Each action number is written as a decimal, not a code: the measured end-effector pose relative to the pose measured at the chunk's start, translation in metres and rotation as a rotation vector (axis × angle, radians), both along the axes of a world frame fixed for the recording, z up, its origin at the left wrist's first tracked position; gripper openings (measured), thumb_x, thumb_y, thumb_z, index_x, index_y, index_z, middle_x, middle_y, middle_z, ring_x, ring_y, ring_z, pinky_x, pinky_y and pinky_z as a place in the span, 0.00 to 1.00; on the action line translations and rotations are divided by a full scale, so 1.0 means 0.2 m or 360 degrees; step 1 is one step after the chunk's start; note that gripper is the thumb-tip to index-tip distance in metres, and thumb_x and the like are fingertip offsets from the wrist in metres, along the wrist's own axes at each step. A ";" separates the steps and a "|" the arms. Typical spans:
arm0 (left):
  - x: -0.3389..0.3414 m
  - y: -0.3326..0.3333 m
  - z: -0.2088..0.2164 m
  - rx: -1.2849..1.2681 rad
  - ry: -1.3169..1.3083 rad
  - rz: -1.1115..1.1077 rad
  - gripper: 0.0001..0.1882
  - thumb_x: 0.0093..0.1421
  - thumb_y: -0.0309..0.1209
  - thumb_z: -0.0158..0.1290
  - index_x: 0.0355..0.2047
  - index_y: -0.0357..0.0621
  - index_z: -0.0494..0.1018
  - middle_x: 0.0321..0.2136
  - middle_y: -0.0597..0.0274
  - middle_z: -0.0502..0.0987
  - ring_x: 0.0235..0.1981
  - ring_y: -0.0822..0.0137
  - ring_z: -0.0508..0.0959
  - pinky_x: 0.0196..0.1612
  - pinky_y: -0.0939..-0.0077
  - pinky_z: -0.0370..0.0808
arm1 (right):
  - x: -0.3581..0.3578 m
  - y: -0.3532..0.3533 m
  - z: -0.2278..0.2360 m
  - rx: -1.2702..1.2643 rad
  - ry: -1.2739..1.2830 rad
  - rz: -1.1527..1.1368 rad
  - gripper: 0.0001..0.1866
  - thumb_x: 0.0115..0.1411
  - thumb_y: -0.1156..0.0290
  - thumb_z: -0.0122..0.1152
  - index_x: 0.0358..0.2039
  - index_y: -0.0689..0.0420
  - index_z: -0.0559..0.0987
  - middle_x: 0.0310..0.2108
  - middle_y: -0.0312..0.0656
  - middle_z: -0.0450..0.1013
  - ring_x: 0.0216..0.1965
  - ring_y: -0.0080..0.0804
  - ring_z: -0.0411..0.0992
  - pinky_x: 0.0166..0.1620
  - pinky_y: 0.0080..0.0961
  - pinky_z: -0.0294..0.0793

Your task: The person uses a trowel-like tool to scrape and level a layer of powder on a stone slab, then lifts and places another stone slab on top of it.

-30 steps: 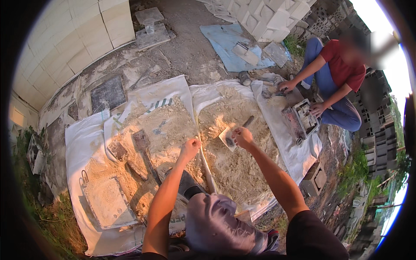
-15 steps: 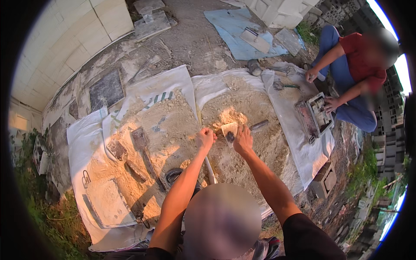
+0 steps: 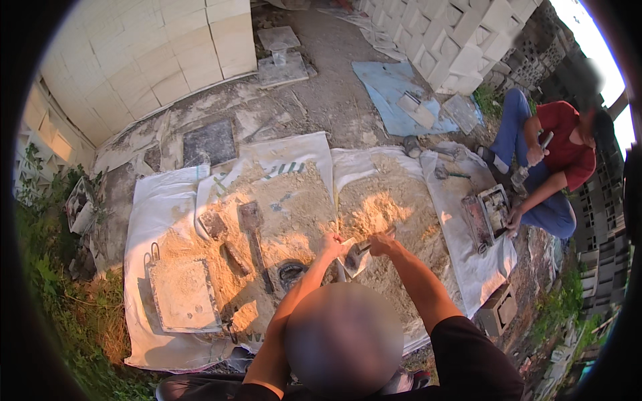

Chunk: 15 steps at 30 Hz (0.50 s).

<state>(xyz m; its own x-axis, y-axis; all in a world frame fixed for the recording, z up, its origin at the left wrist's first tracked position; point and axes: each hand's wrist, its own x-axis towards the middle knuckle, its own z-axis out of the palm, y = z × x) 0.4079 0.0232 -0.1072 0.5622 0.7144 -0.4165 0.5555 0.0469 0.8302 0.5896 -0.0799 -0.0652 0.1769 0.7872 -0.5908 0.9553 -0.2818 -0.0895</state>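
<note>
The fingers of the right hand (image 3: pixel 382 244) are closed around the handle of a trowel (image 3: pixel 360 252), whose grey blade points down, just above the sand heap (image 3: pixel 394 207). The left hand (image 3: pixel 332 243) is beside the blade, fingers curled; whether they grip something I cannot tell. Left of the sand heap lie a shovel (image 3: pixel 254 235) and a square mould tray (image 3: pixel 182 295) on white sacks (image 3: pixel 157 200). Right of the heap, another person (image 3: pixel 558 157) sits touching a metal mould (image 3: pixel 488 215).
</note>
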 end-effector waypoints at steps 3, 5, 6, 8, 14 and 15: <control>-0.17 0.10 0.31 -0.0166 0.0057 0.0132 0.16 0.42 0.26 0.64 0.31 0.43 0.72 0.23 0.58 0.78 0.26 0.70 0.77 0.27 0.73 0.72 | -0.12 -0.03 0.12 0.0361 0.0199 0.0329 0.11 0.50 0.66 0.58 0.35 0.53 0.77 0.32 0.45 0.74 0.37 0.44 0.73 0.39 0.46 0.69; -0.43 0.29 0.45 -0.0119 0.0002 0.0313 0.17 0.42 0.28 0.66 0.30 0.42 0.70 0.23 0.58 0.78 0.26 0.69 0.77 0.28 0.72 0.72 | -0.31 0.18 0.32 0.0167 0.0267 0.0393 0.15 0.49 0.63 0.62 0.38 0.53 0.75 0.34 0.44 0.74 0.38 0.45 0.73 0.40 0.42 0.70; -0.56 0.38 0.53 -0.0003 -0.0090 0.0445 0.18 0.42 0.29 0.66 0.31 0.42 0.70 0.22 0.59 0.78 0.25 0.69 0.77 0.28 0.72 0.72 | -0.38 0.27 0.39 0.0387 0.0398 0.0432 0.15 0.50 0.63 0.61 0.38 0.53 0.75 0.34 0.44 0.75 0.38 0.45 0.73 0.41 0.43 0.71; -0.88 0.54 0.69 0.0159 -0.0168 0.0704 0.19 0.42 0.29 0.67 0.32 0.41 0.70 0.22 0.59 0.78 0.24 0.69 0.77 0.28 0.72 0.72 | -0.61 0.47 0.62 0.0617 0.0552 0.0706 0.18 0.53 0.63 0.59 0.45 0.52 0.71 0.33 0.46 0.75 0.37 0.47 0.73 0.39 0.40 0.72; -1.96 0.63 1.10 0.0920 -0.0136 0.1402 0.20 0.44 0.31 0.65 0.36 0.40 0.70 0.28 0.54 0.77 0.28 0.63 0.77 0.32 0.70 0.73 | -1.64 0.86 1.38 0.0269 0.0714 0.1050 0.23 0.57 0.64 0.55 0.53 0.52 0.66 0.36 0.53 0.74 0.35 0.48 0.74 0.40 0.40 0.73; -2.08 0.58 1.11 0.1200 0.0214 0.1405 0.21 0.47 0.32 0.64 0.40 0.41 0.70 0.34 0.51 0.76 0.34 0.60 0.77 0.36 0.68 0.73 | -1.80 0.87 1.45 0.0268 0.0698 0.1119 0.23 0.57 0.64 0.55 0.53 0.52 0.66 0.36 0.53 0.74 0.35 0.48 0.74 0.40 0.40 0.73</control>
